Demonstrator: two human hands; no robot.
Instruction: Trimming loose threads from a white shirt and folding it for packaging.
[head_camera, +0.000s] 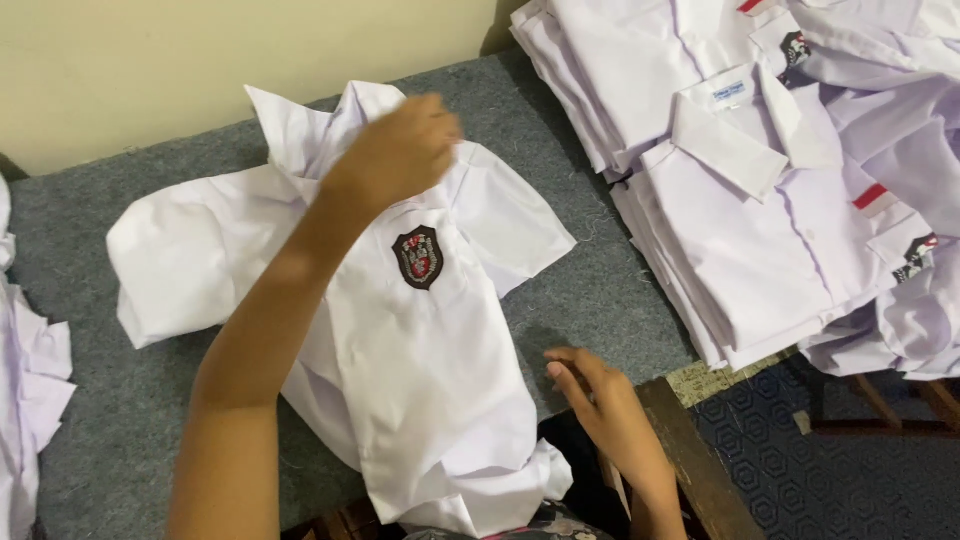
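Item 1: left forearm, nearest the camera, runs up from bottom edge, diagonal, crossing the shirt body.

Item 2: left hand (400, 150), at the collar end of the white shirt (430, 370). Fingers bunched on the collar cloth, blurred; looks like a pinch on the fabric near the collar (320, 125), but exact grip cannot be told.

Item 3: right hand (600, 400), lower right, at the table's near corner, just beside the shirt's right hem edge. Fingers curled loosely, palm down, holding nothing; fingertips (560, 368) rest on or just over the grey surface, apart from the cloth.

Item 4: white shirt, short-sleeved, lying front up on the grey felt table cover (120, 420), centre of view. Collar toward the wall, hem hanging off the near edge. Both sleeves spread out, left sleeve (175, 250) rumpled. Dark shield-shaped chest badge (419, 257) w/ red detail, just below the left hand.

Item 5: stack of folded white shirts (760, 200), upper right, same type, collars up, small badges and red-white tabs showing. Well apart from the flat shirt, grey cover between.

Item 6: more white cloth (25, 400), loose, at left edge, partly cut off.

Item 7: wooden table edge (690, 450), bare, lower right; dark patterned floor (860, 470) beyond. Pale wall (200, 60) behind the table.
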